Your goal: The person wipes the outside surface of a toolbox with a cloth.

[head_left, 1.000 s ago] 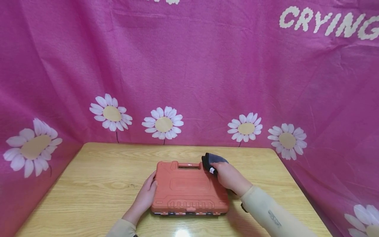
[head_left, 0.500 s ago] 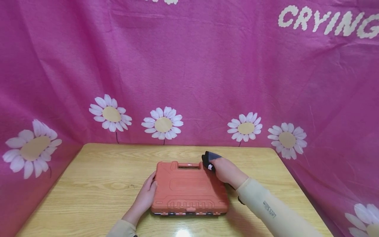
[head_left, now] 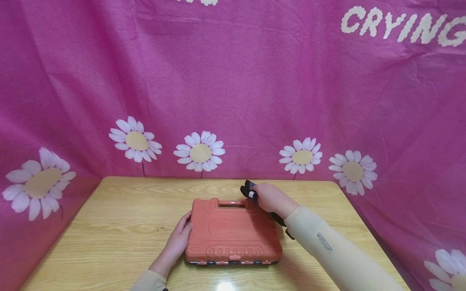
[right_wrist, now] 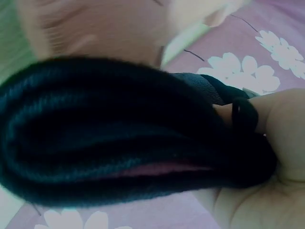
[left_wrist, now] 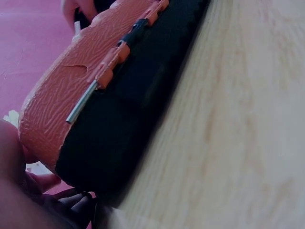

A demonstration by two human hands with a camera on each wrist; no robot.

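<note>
On the wooden table, toward its near side and roughly midway across, an orange case lies flat with its hinges facing the person and its handle on the far side. The right arm reaches in diagonally from the near right, its tan sleeve passing beyond the case's right side, and the right hand bends over the far right corner. Thumb and fingers clamp a dark folded cloth, with a white tag on it, at that corner; whether it presses on the lid I cannot tell. The left hand comes up from the near edge and rests against the case's left side, its fingers laid along it rather than wrapped round. From above, the right hand and cloth hide the lid's far right corner, and in the right wrist view the thick layers of cloth block much of the scene. A black band shows below the right cuff. Behind the table hangs a magenta curtain printed with white daisies and pale lettering.
</note>
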